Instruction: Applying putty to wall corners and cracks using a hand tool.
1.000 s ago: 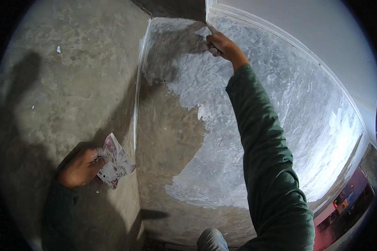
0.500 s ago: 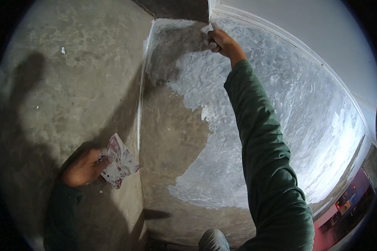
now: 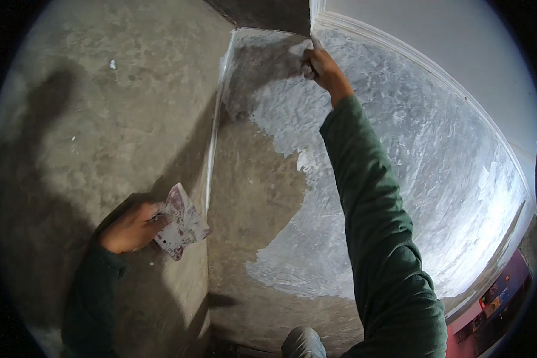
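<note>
My left hand is closed on the near edge of a putty-smeared flat piece with pointed corners, white with dark reddish patches. It is held in front of the bare plaster wall at left, close to the wall corner. My right hand is raised high at the far end of the facing wall. One finger stretches up to the point where the white moulding meets the dark overhead surface; the other fingers are curled. Whether these curled fingers hold something small cannot be made out.
White putty covers much of the facing wall, ending in a ragged edge beside bare plaster. A white strip runs down the corner. Moulding borders the pale ceiling. A trouser knee shows below; reddish clutter lies at lower right.
The whole view has shifted slightly, with the walls appearing further right. My right finger stays at the upper corner, and my left hand still holds the smeared piece, turned a little.
</note>
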A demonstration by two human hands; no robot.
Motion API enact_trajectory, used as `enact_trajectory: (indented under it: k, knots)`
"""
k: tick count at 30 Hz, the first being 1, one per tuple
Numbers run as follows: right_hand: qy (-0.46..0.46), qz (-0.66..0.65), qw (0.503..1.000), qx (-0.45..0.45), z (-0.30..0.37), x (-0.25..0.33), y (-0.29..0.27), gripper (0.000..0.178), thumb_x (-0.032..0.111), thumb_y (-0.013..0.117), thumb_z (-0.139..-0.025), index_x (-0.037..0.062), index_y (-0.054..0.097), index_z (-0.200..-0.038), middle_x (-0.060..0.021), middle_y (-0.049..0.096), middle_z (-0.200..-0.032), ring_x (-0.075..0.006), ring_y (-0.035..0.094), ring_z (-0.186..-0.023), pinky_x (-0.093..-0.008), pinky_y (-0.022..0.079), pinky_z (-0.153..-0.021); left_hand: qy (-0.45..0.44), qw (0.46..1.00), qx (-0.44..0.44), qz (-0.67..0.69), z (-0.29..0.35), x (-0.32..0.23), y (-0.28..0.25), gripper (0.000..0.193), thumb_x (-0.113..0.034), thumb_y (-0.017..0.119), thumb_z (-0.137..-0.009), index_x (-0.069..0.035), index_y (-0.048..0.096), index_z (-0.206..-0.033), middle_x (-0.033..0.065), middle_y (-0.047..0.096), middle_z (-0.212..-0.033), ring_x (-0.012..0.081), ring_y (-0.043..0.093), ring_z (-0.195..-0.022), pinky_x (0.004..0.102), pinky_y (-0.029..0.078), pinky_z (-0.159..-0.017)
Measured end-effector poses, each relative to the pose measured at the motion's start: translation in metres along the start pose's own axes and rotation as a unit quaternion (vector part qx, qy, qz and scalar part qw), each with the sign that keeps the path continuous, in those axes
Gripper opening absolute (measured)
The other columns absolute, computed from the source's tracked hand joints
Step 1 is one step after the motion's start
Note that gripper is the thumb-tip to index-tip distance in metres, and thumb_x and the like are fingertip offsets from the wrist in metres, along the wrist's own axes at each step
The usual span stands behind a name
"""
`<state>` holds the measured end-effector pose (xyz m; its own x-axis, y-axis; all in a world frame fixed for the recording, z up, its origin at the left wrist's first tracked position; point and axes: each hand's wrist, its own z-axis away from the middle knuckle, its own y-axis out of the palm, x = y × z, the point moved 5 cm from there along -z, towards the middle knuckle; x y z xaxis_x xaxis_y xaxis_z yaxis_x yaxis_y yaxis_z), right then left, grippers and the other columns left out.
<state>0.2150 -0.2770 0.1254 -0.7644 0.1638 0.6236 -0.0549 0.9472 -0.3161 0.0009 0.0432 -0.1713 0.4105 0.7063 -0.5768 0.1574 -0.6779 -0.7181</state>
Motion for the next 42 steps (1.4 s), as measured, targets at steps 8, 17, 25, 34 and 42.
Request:
enact_trajectory:
  k: [8,17,25,34,42]
  knots:
    - [0.022,0.016,0.996,0.090,0.241,-0.105,0.086,0.062,0.037,0.041,-0.097,0.0168,0.027,-0.154,-0.0008,0.057,-0.070,-0.0081,0.048,-0.056,-0.0244,0.043,-0.049,-0.015,0.994,0.053,0.094,0.002,0.002,0.001,0.031,-0.018,0.052,-0.099,0.007,0.058,-0.115,0.0109,0.066,-0.085,0.0166,0.068,-0.071,0.0287,0.054,-0.057]
    - [0.413,-0.159,0.894,0.064,0.591,-0.235,0.157,0.064,0.009,0.046,-0.094,0.0188,0.027,-0.154,-0.0033,0.060,-0.079,-0.0117,0.053,-0.064,-0.0277,0.047,-0.060,-0.027,0.982,0.072,0.175,-0.003,0.012,0.006,0.039,-0.020,0.052,-0.100,0.007,0.050,-0.128,0.0109,0.067,-0.099,0.0150,0.067,-0.082,0.0314,0.059,-0.060]
    - [0.074,0.463,0.881,0.063,0.443,-0.213,0.116,0.080,0.017,0.059,-0.088,0.0243,0.016,-0.155,-0.0211,0.064,-0.095,-0.0401,0.064,-0.077,-0.0500,0.050,-0.064,-0.003,0.985,0.059,0.160,0.001,-0.001,0.002,0.042,-0.022,0.053,-0.100,0.006,0.048,-0.131,0.0114,0.067,-0.100,0.0161,0.068,-0.083,0.0322,0.059,-0.060]
    - [0.028,0.528,0.839,0.125,0.284,-0.227,0.075,0.057,0.019,0.054,-0.091,0.0190,0.040,-0.145,-0.0223,0.067,-0.088,-0.0417,0.065,-0.077,-0.0525,0.051,-0.066,-0.023,0.966,0.056,0.253,0.005,0.007,0.005,0.042,-0.023,0.052,-0.101,0.007,0.049,-0.130,0.0109,0.067,-0.098,0.0138,0.066,-0.078,0.0302,0.059,-0.058]
    - [-0.041,0.658,0.750,0.058,0.306,-0.229,0.082,0.072,0.011,0.055,-0.086,0.0174,0.028,-0.152,-0.0093,0.069,-0.073,-0.0273,0.069,-0.066,-0.0410,0.051,-0.051,-0.034,0.942,0.073,0.327,0.005,0.009,0.010,0.042,-0.022,0.053,-0.100,0.008,0.049,-0.129,0.0117,0.067,-0.100,0.0145,0.067,-0.078,0.0294,0.059,-0.058]
